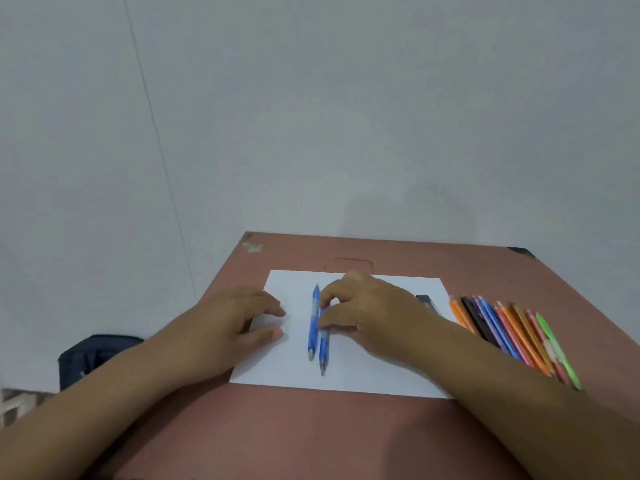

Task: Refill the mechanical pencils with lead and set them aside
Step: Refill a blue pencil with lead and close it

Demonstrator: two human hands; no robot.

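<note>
Table (311, 427): a reddish-brown top, with the white wall behind it.
Paper (363, 372): a white sheet lying flat in the middle of the table.
Colored pencils (512, 334): a row of them lies on the table to the right of the paper, well apart from the work.
Lead case (427, 301): a small dark box sits at the paper's right edge, just behind the right wrist. I think it holds the lead.
Left hand (239, 320): it rests flat on the left part of the paper, fingers loose and holding nothing, near the blue pencils but not touching them.
Right hand (374, 317): it is the nearer one; its fingertips and thumb curl onto the right mechanical pencil (324, 344) near its top half.
Left mechanical pencil (313, 323): it lies just beside the other one, touching or almost.
Which way they lie: both point away from the person and back, tips toward the person.
Next move: I think the right hand can lift its pencil straight up; the lead case is on that same side.
</note>
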